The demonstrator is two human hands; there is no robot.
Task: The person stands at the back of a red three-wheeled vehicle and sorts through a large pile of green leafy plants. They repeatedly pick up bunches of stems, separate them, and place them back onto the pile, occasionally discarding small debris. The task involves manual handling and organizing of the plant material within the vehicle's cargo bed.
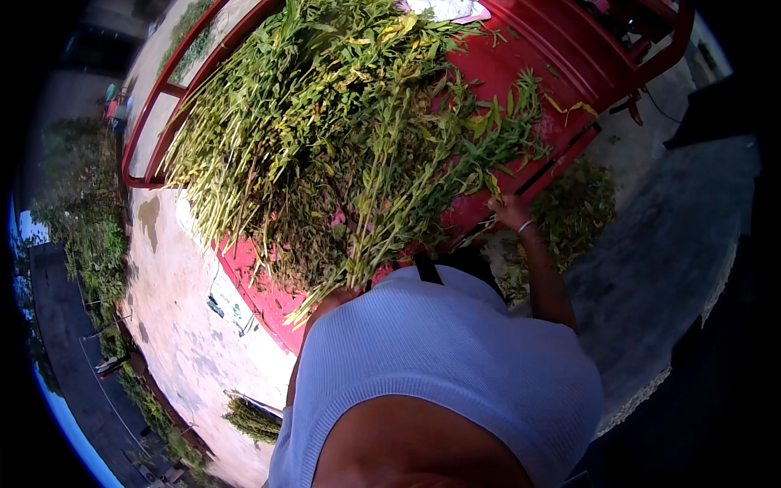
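A large heap of green and yellowing leafy stalks (325,98) lies on a red cart bed (521,41). A looser bunch of podded stalks (381,183) slants across the heap, its cut ends toward me at lower left. My left hand (339,296), partly hidden by my white shirt, is closed around the lower ends of this bunch. At the bed's right edge, my right hand (511,213), with a pale bracelet at the wrist, is closed on a thin leafy stalk. A yellowed leaf (494,187) stands just beyond its fingers.
Red side rails (134,154) bound the bed at left, and a dark gap runs along its right edge. Fallen leaves (578,211) lie on the ground at right. A small bundle of stalks (250,419) rests on the pale concrete (175,325). A white bag (447,10) is at the far end.
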